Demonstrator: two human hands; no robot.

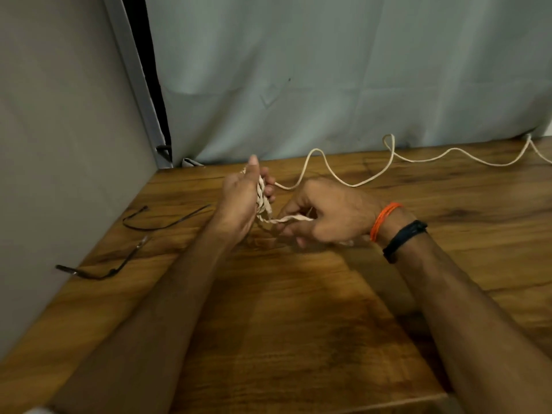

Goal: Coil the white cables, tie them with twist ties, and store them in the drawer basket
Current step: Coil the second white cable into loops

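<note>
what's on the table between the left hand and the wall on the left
Two dark twist ties lie loose on the wooden table between the left hand and the wall, seen in the head view.

One white cable (370, 177), two black twist ties (161, 224) on the tabletop (298, 324), two hands, one orange wristband (383, 221), one black band (404, 240).

We are seeing a wooden desk (298, 309) carrying two black twist ties (161, 222) and a trailing white cable (418, 159).
</note>
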